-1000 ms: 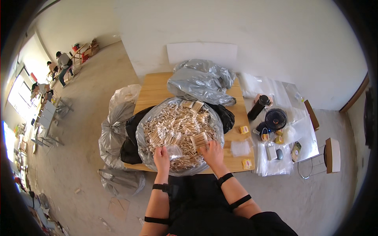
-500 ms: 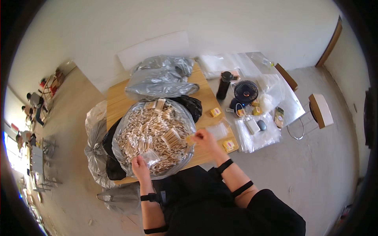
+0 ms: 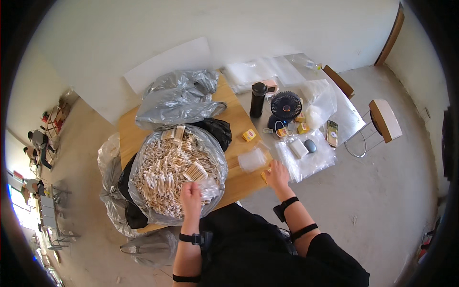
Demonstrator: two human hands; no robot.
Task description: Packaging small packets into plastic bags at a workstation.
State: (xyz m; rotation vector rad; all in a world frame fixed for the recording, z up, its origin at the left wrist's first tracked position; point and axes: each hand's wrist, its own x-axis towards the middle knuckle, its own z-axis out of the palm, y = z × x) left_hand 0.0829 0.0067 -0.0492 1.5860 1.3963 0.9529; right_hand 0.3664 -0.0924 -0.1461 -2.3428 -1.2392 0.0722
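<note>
The left hand (image 3: 191, 197) rested on the near edge of the big clear bag (image 3: 143, 210), which sat on the table (image 3: 234, 119) and was heaped with pale wooden sticks (image 3: 167, 172). Its fingers were curled on a small clear packet (image 3: 209, 187); whether they gripped it firmly, I could not tell. Off to the right, the right hand (image 3: 278, 175) lay at the table's near corner, fingers loosely spread, touching a small yellow box (image 3: 264, 177) just beside a flat clear pouch (image 3: 252, 160). Another yellow box (image 3: 248, 135) sat farther up. Behind the heap lay a grey bag (image 3: 177, 98). A black bottle (image 3: 257, 99) and a small fan (image 3: 285, 106) stood to the right.
</note>
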